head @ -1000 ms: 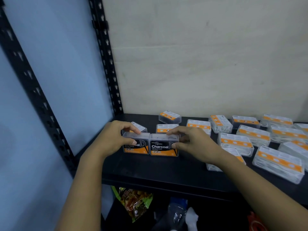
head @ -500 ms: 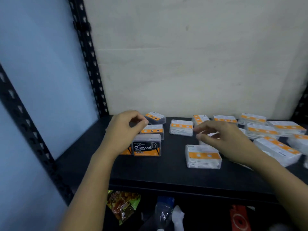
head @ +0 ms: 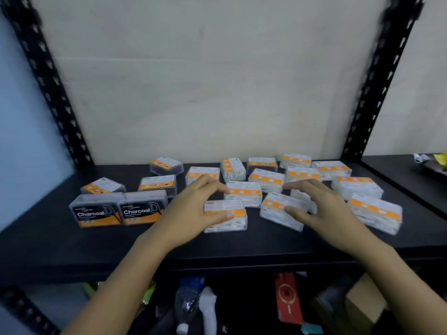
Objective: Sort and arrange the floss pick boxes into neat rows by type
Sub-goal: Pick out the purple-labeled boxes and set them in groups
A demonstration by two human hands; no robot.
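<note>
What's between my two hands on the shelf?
Head view: three flat white floss boxes between left hand and right hand: near box at the left thumb, right box, back box.

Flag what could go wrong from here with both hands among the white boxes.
The left hand arches over the front white floss pick box. Its grip looks unsettled, so the box could slip near the shelf edge. The right hand, among crowded white boxes, may knock neighbours askew. The left forearm could topple the upright Charcoal boxes.
</note>
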